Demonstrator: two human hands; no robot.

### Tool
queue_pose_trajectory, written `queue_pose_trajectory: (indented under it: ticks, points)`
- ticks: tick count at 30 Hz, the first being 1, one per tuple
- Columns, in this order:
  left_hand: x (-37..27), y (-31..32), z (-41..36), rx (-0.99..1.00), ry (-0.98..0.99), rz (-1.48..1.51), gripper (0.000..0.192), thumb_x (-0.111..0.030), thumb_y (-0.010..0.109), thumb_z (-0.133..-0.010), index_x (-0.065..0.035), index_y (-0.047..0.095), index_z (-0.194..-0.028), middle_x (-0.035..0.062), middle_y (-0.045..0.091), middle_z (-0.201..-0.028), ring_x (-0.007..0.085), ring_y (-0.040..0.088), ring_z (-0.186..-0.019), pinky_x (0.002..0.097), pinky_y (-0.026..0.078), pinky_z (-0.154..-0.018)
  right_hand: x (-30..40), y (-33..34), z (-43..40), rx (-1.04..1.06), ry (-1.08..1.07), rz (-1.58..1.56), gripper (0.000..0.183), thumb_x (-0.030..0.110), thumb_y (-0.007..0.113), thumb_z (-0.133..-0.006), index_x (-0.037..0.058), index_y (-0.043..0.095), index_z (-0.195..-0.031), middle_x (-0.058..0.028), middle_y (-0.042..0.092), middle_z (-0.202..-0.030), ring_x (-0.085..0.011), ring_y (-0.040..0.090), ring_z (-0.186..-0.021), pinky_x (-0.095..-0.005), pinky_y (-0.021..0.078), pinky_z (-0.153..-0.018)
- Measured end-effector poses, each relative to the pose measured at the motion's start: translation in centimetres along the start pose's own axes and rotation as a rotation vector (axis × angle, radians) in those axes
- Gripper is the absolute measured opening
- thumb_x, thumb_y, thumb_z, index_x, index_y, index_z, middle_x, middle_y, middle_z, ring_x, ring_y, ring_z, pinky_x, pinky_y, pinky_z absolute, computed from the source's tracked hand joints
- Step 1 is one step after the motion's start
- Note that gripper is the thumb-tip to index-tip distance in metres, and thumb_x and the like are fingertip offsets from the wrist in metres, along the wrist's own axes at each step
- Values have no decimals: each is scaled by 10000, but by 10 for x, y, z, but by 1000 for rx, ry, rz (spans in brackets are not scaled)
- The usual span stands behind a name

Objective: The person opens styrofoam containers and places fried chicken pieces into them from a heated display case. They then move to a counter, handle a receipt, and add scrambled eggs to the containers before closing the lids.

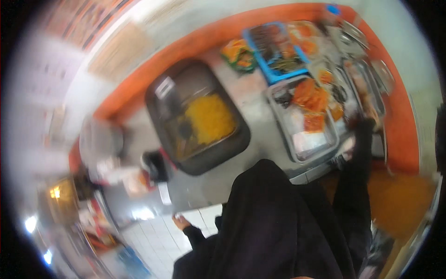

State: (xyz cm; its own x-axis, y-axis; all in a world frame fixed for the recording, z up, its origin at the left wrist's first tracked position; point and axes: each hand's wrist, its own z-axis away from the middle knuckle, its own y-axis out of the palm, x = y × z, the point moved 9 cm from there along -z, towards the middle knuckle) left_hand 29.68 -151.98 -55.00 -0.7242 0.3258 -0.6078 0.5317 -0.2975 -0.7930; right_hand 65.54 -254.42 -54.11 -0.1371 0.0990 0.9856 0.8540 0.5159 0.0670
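My left hand [181, 222] hangs low at the counter's front edge, over the white floor tiles. Its fingers are curled and blurred, with something small and pale at them that I cannot make out. My right arm in a black sleeve [355, 167] stretches to the counter's right side. The right hand [372, 117] is blurred beside a long metal tray [364, 82], and its grip is unclear. Left of that arm lies a grey rectangular tray [296, 153] with orange-red food [310, 96] and clear plastic packaging.
A large dark tub [181, 75] with yellow food [210, 118] stands mid-counter. Behind are a blue basket [266, 75] and a green-yellow packet [239, 55]. A black cup-like container [155, 165] and a grey bucket-like container [101, 139] stand at left. An orange band [146, 80] edges the wall.
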Motion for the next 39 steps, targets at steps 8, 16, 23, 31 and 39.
queue_pose_trajectory:
  ticks: [8,16,23,31,39]
  points:
    - [4,-11,-3,-201,159,74,264,-50,488,-811,-66,492,-1074,99,556,-883,171,502,-714,281,441,-636,223,137,241,130,-683,67,235,115,481,-872,-107,552,-905,-206,608,-939,-244,597,-854,-325,474,-786]
    - [32,-75,-68,-222,-81,379,200,-55,430,-837,-58,475,-1032,64,532,-702,126,547,-634,244,432,-575,254,379,742,1243,-45,-102,273,317,436,-903,46,458,-870,-149,633,-861,-208,622,-722,-259,463,-644]
    - [72,-123,-180,-129,30,546,210,-111,441,-878,-9,449,-1062,57,540,-788,105,517,-663,228,429,-600,238,462,981,1558,-295,-4,147,157,496,-868,42,442,-942,-140,570,-751,-258,604,-710,-306,454,-623]
    - [3,-189,-326,-46,340,555,188,-115,495,-865,-8,497,-1019,70,557,-884,116,523,-748,235,427,-672,222,468,969,1366,-206,72,279,20,541,-812,13,419,-1063,-137,550,-1046,-194,591,-903,-282,470,-762]
    - [-306,-196,-478,63,1111,441,267,-223,548,-833,4,554,-973,95,594,-901,171,565,-812,276,445,-715,260,390,895,1086,-33,245,152,12,501,-843,-12,461,-988,-110,590,-853,-153,600,-753,-250,483,-669]
